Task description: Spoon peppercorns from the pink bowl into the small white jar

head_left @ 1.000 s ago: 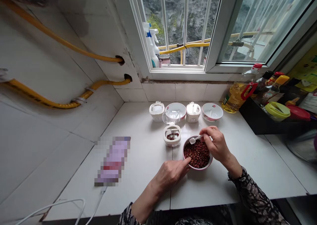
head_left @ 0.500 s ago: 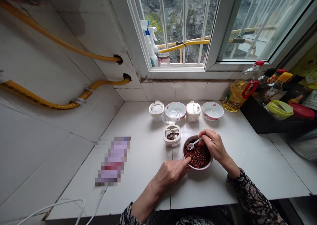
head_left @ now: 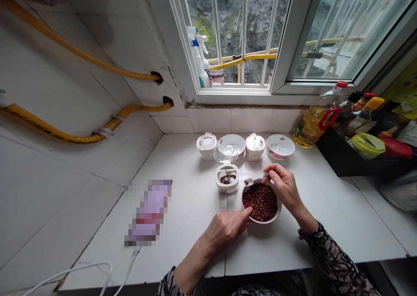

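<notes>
A bowl (head_left: 279, 210) of dark red peppercorns (head_left: 260, 202), likely Sichuan pepper, stands on the counter before me. My left hand (head_left: 227, 225) grips its near left side, thumb on the rim and the other fingers mostly hidden below. Pinched in my right hand (head_left: 282, 184) is a small white spoon (head_left: 248, 182) with a few peppercorns in its scoop, held over the bowl's far rim. Just left of the scoop sits a seasoning jar (head_left: 227, 186) with its clear lid raised and some peppercorns inside.
Behind stand two white lidded jars (head_left: 206, 148) (head_left: 255, 147) and two white bowls (head_left: 239, 143) (head_left: 280, 147). An oil bottle (head_left: 312, 122) and a dark rack (head_left: 339, 157) of condiments are at right. A blurred purple item (head_left: 151, 213) with a white cable lies left.
My right hand has raised the spoon from the peppercorns and moved its scoop up to the bowl's far left rim. My left hand stays on the bowl.
</notes>
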Demonstrator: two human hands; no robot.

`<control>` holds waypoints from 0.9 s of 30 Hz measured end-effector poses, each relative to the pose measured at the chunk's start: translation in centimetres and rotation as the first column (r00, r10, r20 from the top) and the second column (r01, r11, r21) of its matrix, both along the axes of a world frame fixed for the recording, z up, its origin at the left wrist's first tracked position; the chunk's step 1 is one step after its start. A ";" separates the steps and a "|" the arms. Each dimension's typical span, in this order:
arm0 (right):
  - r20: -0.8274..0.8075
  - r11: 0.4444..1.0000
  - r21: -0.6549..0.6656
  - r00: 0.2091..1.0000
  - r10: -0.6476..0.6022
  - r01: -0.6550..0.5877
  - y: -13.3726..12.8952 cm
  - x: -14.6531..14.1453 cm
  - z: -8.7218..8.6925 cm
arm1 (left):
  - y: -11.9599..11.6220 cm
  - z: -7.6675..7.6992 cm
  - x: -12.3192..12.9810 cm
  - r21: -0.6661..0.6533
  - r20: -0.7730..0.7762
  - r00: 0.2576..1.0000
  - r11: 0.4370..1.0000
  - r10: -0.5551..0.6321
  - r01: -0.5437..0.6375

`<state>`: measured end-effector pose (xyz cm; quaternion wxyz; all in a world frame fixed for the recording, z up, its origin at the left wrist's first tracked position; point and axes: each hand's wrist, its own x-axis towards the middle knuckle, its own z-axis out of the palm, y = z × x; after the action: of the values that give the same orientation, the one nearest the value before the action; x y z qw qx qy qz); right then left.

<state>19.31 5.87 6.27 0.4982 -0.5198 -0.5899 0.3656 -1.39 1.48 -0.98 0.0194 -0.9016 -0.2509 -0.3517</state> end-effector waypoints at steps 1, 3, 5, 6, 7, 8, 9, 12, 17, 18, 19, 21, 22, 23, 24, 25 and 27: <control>0.008 0.999 0.042 1.000 0.001 -0.002 0.0 -0.4 0.3 | 0.0 0.0 0.0 0.010 0.004 1.000 1.000 0.002 -0.002; 0.088 0.988 0.151 0.996 -0.001 -0.013 0.0 -1.3 0.7 | 0.0 0.0 0.1 0.029 0.007 1.000 1.000 0.006 -0.006; 0.248 0.955 0.288 0.969 0.001 -0.074 0.0 -2.3 0.9 | 0.0 -0.1 0.1 0.033 0.004 1.000 0.999 0.010 -0.010; 0.342 0.925 0.354 0.940 0.009 -0.138 0.0 -2.8 1.0 | 0.0 -0.2 0.1 0.031 0.002 1.000 0.999 0.012 -0.012; 0.431 0.889 0.406 0.902 0.020 -0.214 0.0 -3.2 1.0 | 0.0 -0.2 0.1 0.028 0.001 1.000 1.000 0.014 -0.014; 0.505 0.850 0.442 0.863 0.029 -0.287 0.1 -3.4 0.9 | 0.0 -0.3 0.1 0.027 0.000 1.000 0.999 0.018 -0.018; 0.555 0.818 0.462 0.831 0.034 -0.343 0.1 -3.5 0.9 | 0.0 -0.3 0.1 0.031 0.001 1.000 0.999 0.022 -0.022; 0.553 0.802 0.494 0.833 0.008 -0.335 0.1 -2.9 1.1 | 0.0 -0.3 0.0 0.039 -0.006 1.000 0.999 0.029 -0.029; 0.520 0.852 0.488 0.847 -0.111 -0.188 -0.4 -0.2 1.7 | -0.1 -0.3 -0.1 -0.001 -0.010 1.000 1.000 0.007 -0.007; 0.548 0.858 0.474 0.829 -0.114 -0.196 -0.4 0.1 1.5 | -0.1 -0.3 -0.1 0.001 -0.009 1.000 1.000 0.004 -0.004; 0.579 0.865 0.454 0.808 -0.105 -0.213 -0.5 0.4 1.2 | -0.1 -0.3 -0.1 0.007 -0.006 1.000 1.000 0.002 -0.002; 0.628 0.879 0.404 0.775 -0.066 -0.253 -0.6 0.5 0.4 | 0.0 -0.3 -0.1 0.015 -0.005 1.000 1.000 -0.002 0.002; 0.640 0.886 0.379 0.768 -0.042 -0.267 -0.6 0.4 -0.1 | 0.0 -0.2 0.0 0.015 -0.006 1.000 1.000 -0.003 0.003; 0.640 0.894 0.356 0.768 -0.021 -0.272 -0.7 0.2 -0.6 | 0.0 -0.2 0.0 0.010 -0.010 1.000 1.000 -0.001 0.001; 0.630 0.903 0.336 0.777 -0.004 -0.269 -0.6 0.1 -1.0 | 0.0 -0.1 0.0 0.006 -0.015 1.000 1.000 0.003 -0.003; 0.612 0.913 0.318 0.790 0.008 -0.256 -0.6 -0.1 -1.3 | 0.0 -0.1 0.0 0.004 -0.018 1.000 1.000 0.008 -0.008; 0.564 0.937 0.282 0.826 0.011 -0.205 -0.6 -0.1 -1.5 | 0.0 -0.1 0.0 0.009 -0.019 1.000 1.000 0.015 -0.015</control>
<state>19.21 5.31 4.72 0.3640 -0.4774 -0.7903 0.1229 -1.41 1.43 -1.06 0.0282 -0.9029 -0.2558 -0.3443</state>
